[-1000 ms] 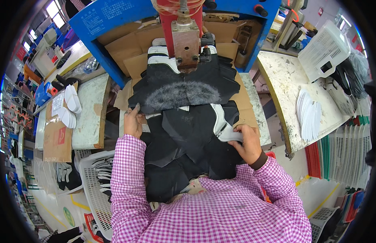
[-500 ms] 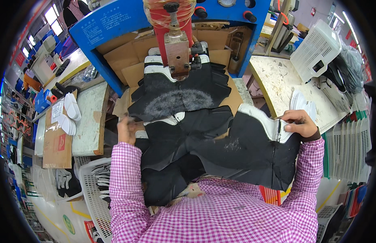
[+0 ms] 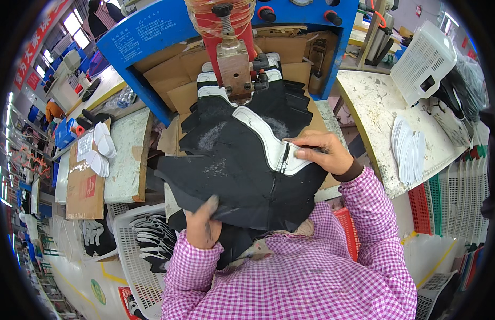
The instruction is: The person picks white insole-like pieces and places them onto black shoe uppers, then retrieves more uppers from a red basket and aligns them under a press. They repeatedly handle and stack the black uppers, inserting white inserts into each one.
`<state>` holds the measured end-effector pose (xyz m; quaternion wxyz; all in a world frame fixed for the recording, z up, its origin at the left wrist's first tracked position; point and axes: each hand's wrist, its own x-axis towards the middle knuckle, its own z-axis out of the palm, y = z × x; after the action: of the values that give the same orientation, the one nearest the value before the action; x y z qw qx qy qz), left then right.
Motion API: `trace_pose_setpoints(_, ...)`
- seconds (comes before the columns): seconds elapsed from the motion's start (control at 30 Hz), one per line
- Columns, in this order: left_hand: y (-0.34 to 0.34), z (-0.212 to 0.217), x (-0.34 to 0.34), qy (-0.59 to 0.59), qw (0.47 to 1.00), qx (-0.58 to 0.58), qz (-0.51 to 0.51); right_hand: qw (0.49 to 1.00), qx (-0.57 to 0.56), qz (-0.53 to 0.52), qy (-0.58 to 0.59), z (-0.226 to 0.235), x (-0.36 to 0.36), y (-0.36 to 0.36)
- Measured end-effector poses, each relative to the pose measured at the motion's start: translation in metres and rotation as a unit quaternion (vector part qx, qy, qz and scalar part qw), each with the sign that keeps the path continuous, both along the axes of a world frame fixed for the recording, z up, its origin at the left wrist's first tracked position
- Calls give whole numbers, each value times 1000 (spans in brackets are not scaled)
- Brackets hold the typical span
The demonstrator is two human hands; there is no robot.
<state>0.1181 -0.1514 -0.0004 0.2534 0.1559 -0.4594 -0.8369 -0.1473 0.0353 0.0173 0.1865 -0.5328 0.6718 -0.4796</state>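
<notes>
A black shoe upper (image 3: pixel 231 173) with a white collar lining and a short black strip hangs in front of me. My right hand (image 3: pixel 327 152) pinches its white part between thumb and fingers. My left hand (image 3: pixel 203 221), smeared by motion, is at the upper's near left edge with the thumb up; its other fingers are partly hidden. Beyond lies a stack of similar black uppers (image 3: pixel 298 114) with white collars, fuzzy grey patches showing on the top one. A red press head with a metal block (image 3: pixel 234 66) stands over that stack.
The blue machine frame (image 3: pixel 146 34) arches behind, lined with cardboard. A left bench (image 3: pixel 125 170) carries white insole-shaped pieces; the right table (image 3: pixel 359 96) holds more white pieces (image 3: pixel 407 149) and a white basket (image 3: pixel 423 64). A white crate (image 3: pixel 125 256) of black-and-white parts stands lower left.
The upper in my right hand has moved left and now covers part of the stack. My left hand has come from the stack's left side down to the upper's near edge.
</notes>
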Motion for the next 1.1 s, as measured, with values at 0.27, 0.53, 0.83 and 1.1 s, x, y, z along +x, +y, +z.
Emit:
trace_pose_setpoints(0.27,-33,5,-20,42,949,302,77,879,-130,122,-442,-42,-12,40)
trace_pose_setpoints(0.53,-40,-7,-47,72,963,229,121,875,-51,-116,-468,-67,42,43)
trace_pose_setpoints(0.83,-77,-5,-43,173,941,274,102,824,-204,-98,-519,-30,8,12)
trace_pose_setpoints(1.1,-100,-11,-23,89,983,14,159,931,-119,-245,-242,-25,-9,-8)
